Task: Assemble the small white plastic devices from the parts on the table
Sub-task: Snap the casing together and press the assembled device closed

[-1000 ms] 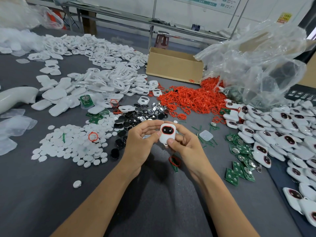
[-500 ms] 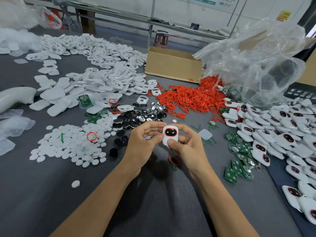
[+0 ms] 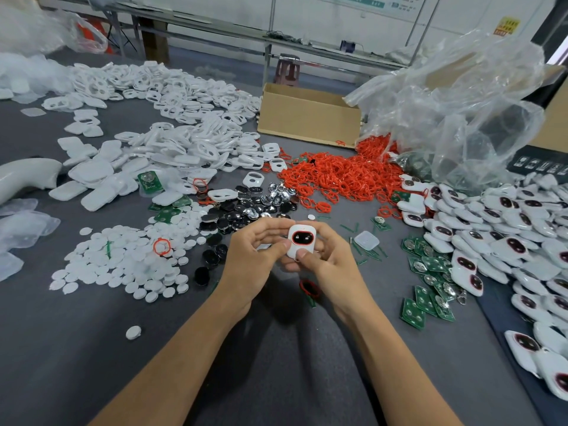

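Now the small white plastic device with a red-rimmed dark window (image 3: 301, 243) is held above the grey table (image 3: 92, 348), pinched at its side by the left hand (image 3: 250, 256) and gripped by the right hand (image 3: 330, 262), thumb pressed on its lower face, probably so the shells are squeezed together, window turned up for checking

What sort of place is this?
Probably a factory hand-assembly bench: bulk heaps of white shells, red rings, green circuit boards; left hand and right hand grip one device.

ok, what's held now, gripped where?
One white device, pinched by both hands: left hand at its left edge, right hand at its right edge, thumb on the lower front.
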Action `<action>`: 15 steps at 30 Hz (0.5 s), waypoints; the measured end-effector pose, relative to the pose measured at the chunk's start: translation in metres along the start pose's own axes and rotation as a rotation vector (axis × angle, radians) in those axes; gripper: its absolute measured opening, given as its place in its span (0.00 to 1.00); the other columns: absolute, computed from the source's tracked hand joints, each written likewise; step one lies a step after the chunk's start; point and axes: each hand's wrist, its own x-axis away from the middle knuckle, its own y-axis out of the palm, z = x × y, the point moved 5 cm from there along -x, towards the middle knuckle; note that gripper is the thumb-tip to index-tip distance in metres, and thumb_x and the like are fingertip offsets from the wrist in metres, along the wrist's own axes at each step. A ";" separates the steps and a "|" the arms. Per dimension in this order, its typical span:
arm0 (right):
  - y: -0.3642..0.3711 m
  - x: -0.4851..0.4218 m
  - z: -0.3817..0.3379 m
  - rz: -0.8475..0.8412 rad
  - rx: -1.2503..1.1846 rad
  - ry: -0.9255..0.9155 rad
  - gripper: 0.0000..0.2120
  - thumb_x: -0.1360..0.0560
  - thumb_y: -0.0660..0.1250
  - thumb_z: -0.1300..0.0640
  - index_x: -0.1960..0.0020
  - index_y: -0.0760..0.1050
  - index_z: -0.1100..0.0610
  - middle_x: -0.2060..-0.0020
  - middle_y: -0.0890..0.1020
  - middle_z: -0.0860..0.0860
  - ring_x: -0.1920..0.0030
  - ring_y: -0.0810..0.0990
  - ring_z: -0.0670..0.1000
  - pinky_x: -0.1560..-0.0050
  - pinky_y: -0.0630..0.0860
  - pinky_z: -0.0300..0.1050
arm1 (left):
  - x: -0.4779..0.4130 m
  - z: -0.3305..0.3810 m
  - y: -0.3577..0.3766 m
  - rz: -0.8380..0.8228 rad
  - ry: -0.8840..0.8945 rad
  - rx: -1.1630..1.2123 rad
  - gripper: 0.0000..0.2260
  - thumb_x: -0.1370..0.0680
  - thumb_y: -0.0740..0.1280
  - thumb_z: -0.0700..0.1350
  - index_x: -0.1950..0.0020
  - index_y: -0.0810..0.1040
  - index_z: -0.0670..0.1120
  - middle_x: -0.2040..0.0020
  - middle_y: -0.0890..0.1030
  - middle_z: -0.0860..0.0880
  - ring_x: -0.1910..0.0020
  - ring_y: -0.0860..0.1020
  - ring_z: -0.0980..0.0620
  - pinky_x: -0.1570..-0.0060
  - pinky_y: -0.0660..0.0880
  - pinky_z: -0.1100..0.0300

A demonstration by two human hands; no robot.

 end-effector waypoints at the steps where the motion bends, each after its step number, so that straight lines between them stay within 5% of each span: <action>1: 0.000 0.000 0.000 0.004 0.001 0.002 0.16 0.25 0.57 0.78 0.44 0.72 0.63 0.61 0.81 0.57 0.65 0.80 0.52 0.59 0.79 0.47 | 0.000 0.001 0.001 -0.006 0.002 -0.001 0.15 0.27 0.67 0.28 0.50 0.82 0.47 0.54 0.85 0.50 0.54 0.81 0.55 0.50 0.78 0.64; 9: -0.007 -0.001 0.006 0.055 0.063 0.034 0.19 0.27 0.56 0.79 0.50 0.75 0.59 0.71 0.79 0.55 0.72 0.77 0.52 0.71 0.72 0.42 | 0.001 0.000 0.005 -0.034 -0.018 0.037 0.10 0.27 0.71 0.31 0.48 0.82 0.41 0.53 0.85 0.44 0.56 0.82 0.54 0.53 0.77 0.65; 15: 0.001 -0.001 0.003 0.003 0.164 -0.062 0.17 0.25 0.60 0.76 0.45 0.74 0.58 0.63 0.81 0.55 0.65 0.80 0.50 0.58 0.79 0.51 | 0.001 -0.002 0.002 0.051 -0.037 0.017 0.10 0.27 0.71 0.33 0.49 0.82 0.44 0.58 0.86 0.50 0.63 0.82 0.60 0.65 0.75 0.71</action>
